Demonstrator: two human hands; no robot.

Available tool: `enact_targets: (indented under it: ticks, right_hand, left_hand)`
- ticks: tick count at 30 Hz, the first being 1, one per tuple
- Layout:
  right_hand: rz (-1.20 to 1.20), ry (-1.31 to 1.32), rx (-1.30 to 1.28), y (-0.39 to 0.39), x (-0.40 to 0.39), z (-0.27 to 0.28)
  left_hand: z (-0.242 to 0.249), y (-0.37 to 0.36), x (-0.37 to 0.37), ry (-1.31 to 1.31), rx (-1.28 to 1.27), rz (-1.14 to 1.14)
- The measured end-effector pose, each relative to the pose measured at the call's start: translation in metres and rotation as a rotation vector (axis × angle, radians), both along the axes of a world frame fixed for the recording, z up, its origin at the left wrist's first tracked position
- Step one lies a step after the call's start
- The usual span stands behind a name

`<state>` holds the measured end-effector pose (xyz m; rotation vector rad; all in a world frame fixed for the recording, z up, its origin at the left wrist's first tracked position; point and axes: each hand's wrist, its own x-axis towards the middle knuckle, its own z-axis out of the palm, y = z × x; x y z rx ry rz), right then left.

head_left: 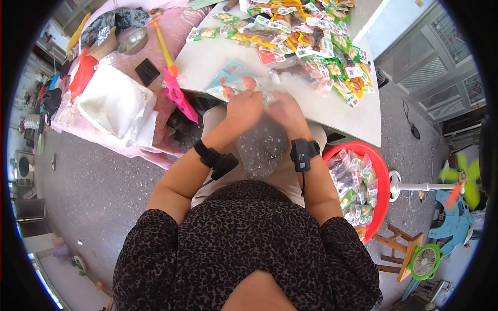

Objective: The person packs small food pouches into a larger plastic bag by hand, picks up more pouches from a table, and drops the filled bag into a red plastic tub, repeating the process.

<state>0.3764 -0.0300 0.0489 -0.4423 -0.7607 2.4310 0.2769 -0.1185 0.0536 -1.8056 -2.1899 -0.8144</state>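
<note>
A clear plastic bag with light blue and orange print (226, 81) lies at the front edge of the white table. My left hand (246, 110) is closed on its near edge, fingers bent and pressed together. Close beside it, my right hand (285, 111) is slightly blurred and pinches the bag's right side near its edge. Exactly what lies between the fingertips is partly hidden. Just beyond my hands, a heap of small packaged food packets (306, 36) in green, yellow and clear wrappers covers the far part of the table.
A red tub (383, 179) full of packets stands right of my legs. Left is a pink-covered surface (59, 116) with white plastic sheets (118, 103), a black phone-like object (147, 72) and a yellow-orange stick (164, 49). Fans (425, 261) and a wooden stool (402, 251) stand at right.
</note>
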Motion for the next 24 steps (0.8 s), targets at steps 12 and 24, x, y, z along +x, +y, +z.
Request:
enact_targets:
  ticks: [12, 24]
  right_hand:
    - [-0.08, -0.45, 0.822, 0.004, -0.006, -0.036]
    - [-0.19, -0.43, 1.304, 0.015, -0.005, -0.048]
  left_hand:
    - [0.0, -0.007, -0.001, 0.052, 0.093, -0.086]
    - [-0.007, -0.021, -0.003, 0.086, 0.163, -0.075]
